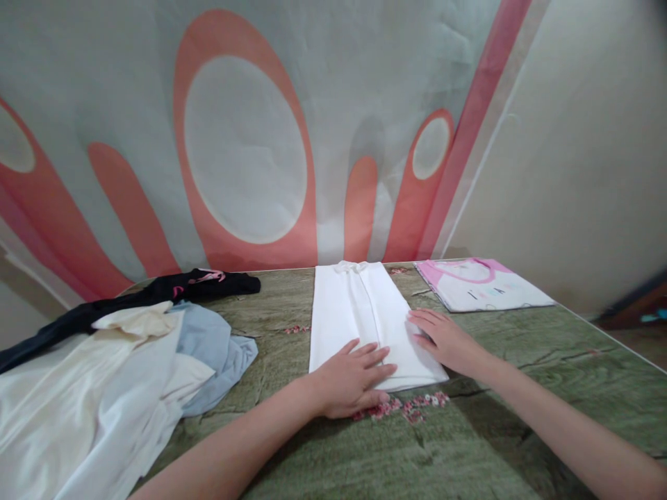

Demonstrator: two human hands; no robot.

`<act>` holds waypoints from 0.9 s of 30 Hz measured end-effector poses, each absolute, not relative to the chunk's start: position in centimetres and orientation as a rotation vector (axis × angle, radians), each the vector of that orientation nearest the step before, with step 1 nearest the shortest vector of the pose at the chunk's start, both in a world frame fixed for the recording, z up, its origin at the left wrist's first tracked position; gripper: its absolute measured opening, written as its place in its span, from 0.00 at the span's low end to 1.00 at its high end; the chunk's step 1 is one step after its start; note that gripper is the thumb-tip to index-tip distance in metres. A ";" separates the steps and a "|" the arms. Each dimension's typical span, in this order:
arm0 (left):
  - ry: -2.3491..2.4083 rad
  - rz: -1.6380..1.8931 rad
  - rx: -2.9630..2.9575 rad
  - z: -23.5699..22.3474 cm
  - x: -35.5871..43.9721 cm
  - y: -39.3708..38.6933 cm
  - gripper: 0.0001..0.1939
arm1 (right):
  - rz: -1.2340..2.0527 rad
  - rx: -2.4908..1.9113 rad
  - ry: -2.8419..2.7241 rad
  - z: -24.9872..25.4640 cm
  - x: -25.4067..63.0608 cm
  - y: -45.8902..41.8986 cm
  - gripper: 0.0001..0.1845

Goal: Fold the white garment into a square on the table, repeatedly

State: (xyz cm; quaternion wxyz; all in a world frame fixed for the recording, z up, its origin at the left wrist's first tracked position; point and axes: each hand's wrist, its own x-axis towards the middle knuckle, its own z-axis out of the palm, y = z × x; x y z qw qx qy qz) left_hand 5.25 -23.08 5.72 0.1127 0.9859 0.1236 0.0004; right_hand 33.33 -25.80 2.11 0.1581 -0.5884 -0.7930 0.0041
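Note:
A white garment (338, 305), folded into a long rectangle with its collar at the far end, lies flat in the middle of the table. My left hand (351, 378) rests on its near edge, palm down with the fingers spread. The left thumb lies close to the garment's bottom hem. At the garment's right edge is my right hand (442, 337), its fingers stretched out and touching the cloth. Neither hand is closed around anything.
On the left lies a loose heap of cream and white clothes (104, 389), with a light blue cloth (203, 347) and a black garment (171, 286) beside it. A folded pink-and-white shirt (484, 285) lies at the back right. The wood-patterned table (281, 444) meets a printed backdrop (333, 104).

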 end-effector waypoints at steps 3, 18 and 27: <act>0.367 -0.007 2.883 5.5 5.2 -23.2 0.28 | 0.143 -1.516 -2.289 2.7 31.7 -26.8 0.19; 0.905 -0.275 2.792 10.7 3.2 -23.6 0.44 | 0.362 -1.418 -2.501 5.4 30.9 -30.0 0.27; 1.126 -0.580 2.830 11.3 3.7 -25.7 0.24 | 0.351 -1.456 -2.579 7.0 30.5 -30.9 0.25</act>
